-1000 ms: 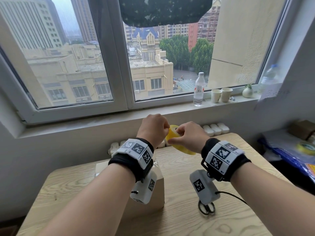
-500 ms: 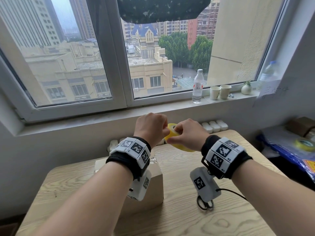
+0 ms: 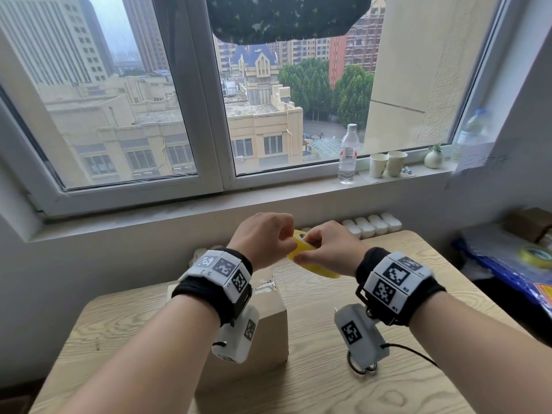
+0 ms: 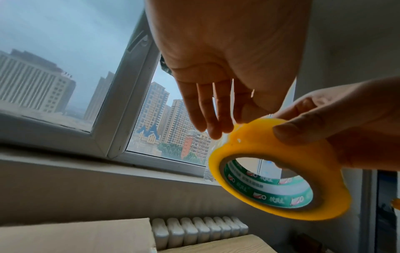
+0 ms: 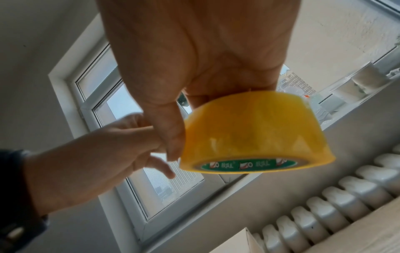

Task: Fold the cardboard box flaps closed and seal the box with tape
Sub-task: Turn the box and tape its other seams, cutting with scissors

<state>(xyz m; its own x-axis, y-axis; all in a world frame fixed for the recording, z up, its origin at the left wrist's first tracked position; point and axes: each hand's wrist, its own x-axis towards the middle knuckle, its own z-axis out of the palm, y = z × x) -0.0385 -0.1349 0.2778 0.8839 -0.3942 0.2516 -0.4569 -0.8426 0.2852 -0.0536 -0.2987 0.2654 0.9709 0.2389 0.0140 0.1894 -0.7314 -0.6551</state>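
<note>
A yellow tape roll [image 3: 303, 251] with a green-printed core is held up above the table between both hands. My right hand [image 3: 310, 253] grips it, thumb on the outer face and fingers through the core; the right wrist view shows the roll [image 5: 249, 133] under that hand [image 5: 186, 123]. My left hand [image 3: 285, 239] has its fingertips [image 4: 216, 130] and thumb pinched at the roll's [image 4: 255, 142] upper rim. Below my left wrist the brown cardboard box [image 3: 265, 321] stands on the table, its top mostly hidden by my arm.
Scissors [image 3: 363, 367] lie on the wooden table [image 3: 328, 389] under my right wrist. A white radiator [image 3: 370, 225] runs behind the table. On the windowsill stand a water bottle [image 3: 348, 156] and paper cups [image 3: 388, 162]. Another tape roll [image 3: 534, 255] lies at the far right.
Both hands stay on the roll above the table. The roll has tipped a little flatter between them, and my view has dipped slightly.
</note>
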